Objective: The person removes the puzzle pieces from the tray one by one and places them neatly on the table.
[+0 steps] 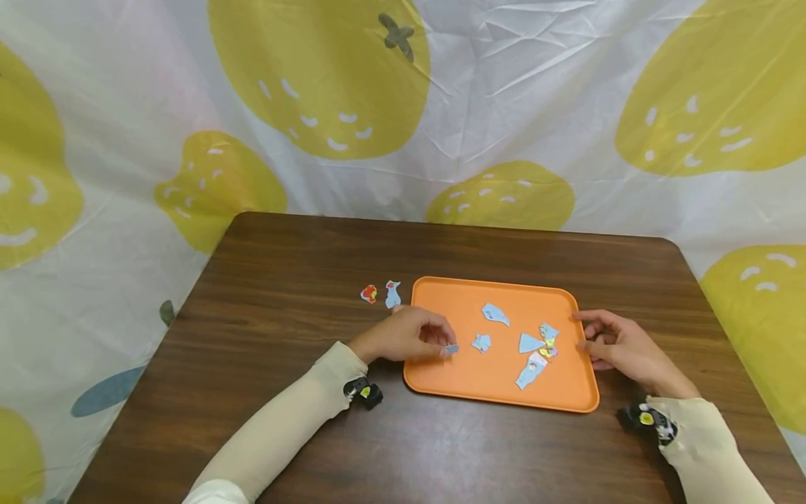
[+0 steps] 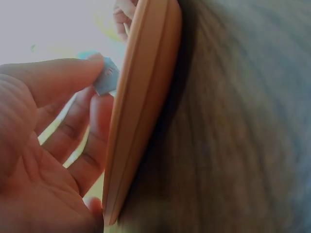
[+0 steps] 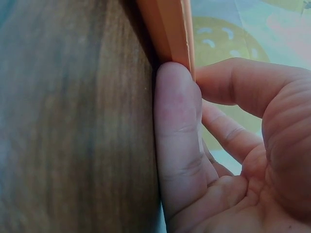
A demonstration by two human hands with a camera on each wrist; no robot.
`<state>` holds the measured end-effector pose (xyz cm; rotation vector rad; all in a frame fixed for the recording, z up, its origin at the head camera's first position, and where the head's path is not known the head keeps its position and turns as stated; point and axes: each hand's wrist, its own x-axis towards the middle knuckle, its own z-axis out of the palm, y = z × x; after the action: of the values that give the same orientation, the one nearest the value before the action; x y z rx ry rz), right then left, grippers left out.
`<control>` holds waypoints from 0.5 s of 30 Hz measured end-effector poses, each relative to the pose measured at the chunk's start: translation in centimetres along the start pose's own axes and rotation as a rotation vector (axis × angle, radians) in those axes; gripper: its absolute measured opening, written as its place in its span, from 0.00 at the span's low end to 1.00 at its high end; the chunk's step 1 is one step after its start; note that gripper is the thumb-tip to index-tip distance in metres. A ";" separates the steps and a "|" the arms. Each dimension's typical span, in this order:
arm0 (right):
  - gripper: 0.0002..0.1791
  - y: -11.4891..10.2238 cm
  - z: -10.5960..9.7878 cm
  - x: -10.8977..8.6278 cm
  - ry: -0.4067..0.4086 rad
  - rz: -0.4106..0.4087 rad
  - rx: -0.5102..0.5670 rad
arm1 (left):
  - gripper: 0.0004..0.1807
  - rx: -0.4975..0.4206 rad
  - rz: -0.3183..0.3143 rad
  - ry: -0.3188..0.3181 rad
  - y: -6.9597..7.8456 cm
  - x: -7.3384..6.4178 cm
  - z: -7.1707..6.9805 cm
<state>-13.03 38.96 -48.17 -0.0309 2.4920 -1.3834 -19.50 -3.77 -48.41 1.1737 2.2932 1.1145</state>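
Note:
In the head view an orange tray (image 1: 441,297) lies on the table. My left hand (image 1: 412,334) is over its left edge and pinches a small light-blue flat cutout piece (image 2: 107,77) between thumb and fingertips. The right hand (image 1: 630,350) holds the tray's right rim: its thumb touches the top edge, and a bent finger (image 3: 177,121) presses the outer wall from below. Inside the tray, a star-like blue piece (image 1: 481,342) and a curved blue piece (image 1: 495,313) lie apart. Towards the right, a triangular piece (image 1: 530,343), a long piece (image 1: 532,371) and others form a cluster.
Left of the tray, on the brown wooden table (image 1: 302,280), lie a red and yellow piece (image 1: 369,294) and a blue piece with a red tip (image 1: 393,294). Behind the table hangs a white cloth (image 1: 466,119) printed with yellow fruit.

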 end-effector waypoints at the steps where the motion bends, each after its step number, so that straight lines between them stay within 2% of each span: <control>1: 0.35 0.0 0.0 0.0 0.000 0.000 0.001 | 0.07 -0.029 -0.002 0.015 -0.1 0.0 0.0; 5: 0.35 -0.1 0.0 0.0 0.001 -0.004 0.001 | 0.16 -0.146 -0.029 0.070 0.0 0.0 -0.2; 8: 0.35 -0.1 -0.1 0.0 0.002 -0.007 0.003 | 0.21 -0.191 -0.037 0.088 0.1 -0.1 -0.4; 15: 0.35 0.0 0.0 -0.1 -0.001 -0.005 0.011 | 0.21 -0.235 -0.053 0.122 0.3 -0.4 -0.7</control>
<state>-12.95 38.96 -48.12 -0.0352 2.4850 -1.3981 -19.52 -4.32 -47.72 0.9753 2.1918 1.4257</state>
